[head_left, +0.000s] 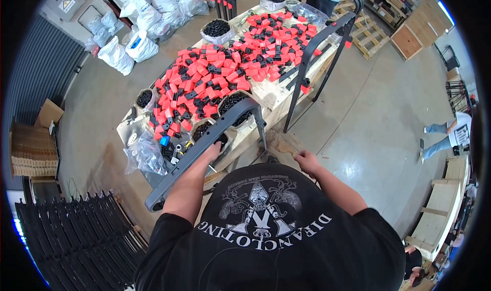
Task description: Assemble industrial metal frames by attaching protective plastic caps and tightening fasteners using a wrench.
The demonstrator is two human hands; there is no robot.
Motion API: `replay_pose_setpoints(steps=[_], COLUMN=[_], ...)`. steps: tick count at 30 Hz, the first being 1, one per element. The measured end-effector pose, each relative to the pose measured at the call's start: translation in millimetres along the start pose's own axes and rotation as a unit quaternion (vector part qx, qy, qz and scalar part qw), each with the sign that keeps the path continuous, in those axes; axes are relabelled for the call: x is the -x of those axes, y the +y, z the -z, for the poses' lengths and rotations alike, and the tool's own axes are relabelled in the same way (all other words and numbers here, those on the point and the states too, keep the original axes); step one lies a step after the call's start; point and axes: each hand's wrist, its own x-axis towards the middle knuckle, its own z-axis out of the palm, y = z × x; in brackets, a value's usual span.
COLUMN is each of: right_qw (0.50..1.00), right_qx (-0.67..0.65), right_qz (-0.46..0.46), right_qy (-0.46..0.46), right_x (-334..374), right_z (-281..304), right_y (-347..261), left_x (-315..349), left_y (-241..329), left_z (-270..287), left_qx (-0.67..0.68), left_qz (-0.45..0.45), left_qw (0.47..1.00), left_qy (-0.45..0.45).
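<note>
A black U-shaped metal frame (197, 143) leans at the table's near edge, its curved end in front of the containers of small parts. My left hand (211, 152) is beside this frame, at an open container of small black parts (203, 130). Its fingertips are lost against the dark parts, so its grip cannot be told. My right hand (307, 163) is out over the floor to the right of the table, its fingers curled closed. Whatever it may hold is too small or hidden to name.
A large heap of red and black plastic pieces (204, 79) covers much of the wooden table (266, 92). Another black frame (307, 56) stands at its right edge. Clear plastic bags (144, 155) lie at the near left corner. Stacked black bars (76, 240) fill the lower left.
</note>
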Motion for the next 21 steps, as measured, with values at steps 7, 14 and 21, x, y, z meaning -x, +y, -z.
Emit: replay_pose_setpoints(steps=[7,14,21], right_qw=[0.963,0.947,0.940], right_qx=[0.155,0.157,0.171], right_qz=[0.198,0.193,0.197], right_qy=[-0.099,-0.201,-0.217], right_x=[-24,-26,-34], right_z=[-40,-57,-56], right_y=[-80,-120,-107], left_x=[12,12,9], left_y=[8,-13,8], left_z=[-2,-25,-6], left_qx=[-0.045,-0.021,-0.044], left_qz=[0.053,0.068,0.121], left_qw=[0.997,0.996,0.991], left_qy=[-0.018,0.060,0.028])
